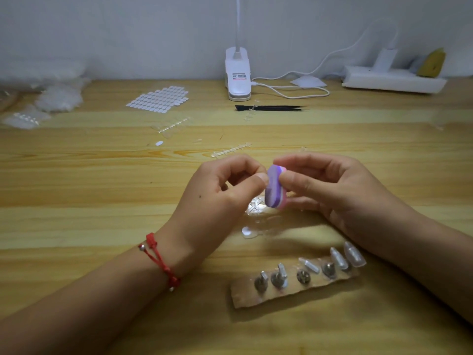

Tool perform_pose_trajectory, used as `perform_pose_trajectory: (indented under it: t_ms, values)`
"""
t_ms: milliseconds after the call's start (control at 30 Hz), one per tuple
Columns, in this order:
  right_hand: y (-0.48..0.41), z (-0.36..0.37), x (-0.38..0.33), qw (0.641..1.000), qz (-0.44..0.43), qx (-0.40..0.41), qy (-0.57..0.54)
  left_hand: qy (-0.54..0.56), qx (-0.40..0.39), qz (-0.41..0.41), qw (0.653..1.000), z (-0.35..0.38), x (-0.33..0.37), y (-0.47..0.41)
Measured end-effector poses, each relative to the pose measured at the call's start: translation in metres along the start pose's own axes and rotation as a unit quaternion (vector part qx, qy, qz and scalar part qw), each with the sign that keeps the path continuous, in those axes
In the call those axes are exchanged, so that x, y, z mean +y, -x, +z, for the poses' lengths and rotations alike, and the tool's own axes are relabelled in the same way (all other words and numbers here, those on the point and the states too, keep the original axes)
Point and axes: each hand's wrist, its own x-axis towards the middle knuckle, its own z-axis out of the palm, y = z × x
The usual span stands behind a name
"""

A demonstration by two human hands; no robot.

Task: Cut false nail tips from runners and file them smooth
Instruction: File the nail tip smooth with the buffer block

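My right hand (330, 190) grips a small purple and pink buffer block (274, 188) between thumb and fingers, above the wooden table (102, 190). My left hand (225, 190) pinches its thumb and forefinger against the block's left face; a nail tip there is too small to make out. Loose clear nail tips (249, 231) lie on the table just below the hands. An emptied clear runner (231, 150) lies beyond the hands, and another runner with tips (172, 126) further back. A cardboard strip (294, 283) near me carries metal studs and several clear nail tips.
Black tweezers (271, 108) lie at the back centre, in front of a white clip lamp (238, 75) with its cable. A sheet of adhesive tabs (158, 98) sits back left, plastic bags (51, 98) at the far left, a white power strip (394, 80) back right.
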Motion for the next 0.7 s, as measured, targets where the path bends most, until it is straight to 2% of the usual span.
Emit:
perform_pose_trajectory:
  t_ms: [67, 200, 333, 433, 533, 700]
  values:
    - [-0.0004, -0.0015, -0.0005, 1.000, -0.006, 0.017, -0.016, 0.002, -0.008, -0.004, 1.000, 0.0000, -0.0004, -0.0003]
    - [0.0008, -0.0005, -0.0009, 1.000, 0.011, -0.018, 0.018, 0.008, 0.004, -0.002, 1.000, -0.0012, -0.0012, -0.0013]
    - [-0.0010, -0.0040, 0.0013, 0.999, -0.009, 0.022, -0.028, 0.012, 0.000, -0.010, 1.000, -0.0008, -0.0010, -0.0011]
    - [-0.0001, -0.0011, 0.0005, 1.000, 0.000, -0.006, -0.002, 0.018, 0.020, -0.012, 1.000, -0.0010, -0.0013, -0.0016]
    - [-0.0026, -0.0032, 0.0008, 0.998, -0.011, 0.048, -0.048, 0.018, 0.014, -0.022, 0.999, -0.0006, -0.0011, -0.0012]
    - [-0.0031, -0.0040, 0.0002, 0.997, -0.004, 0.042, -0.066, 0.077, 0.095, -0.024, 0.992, -0.0036, -0.0041, -0.0040]
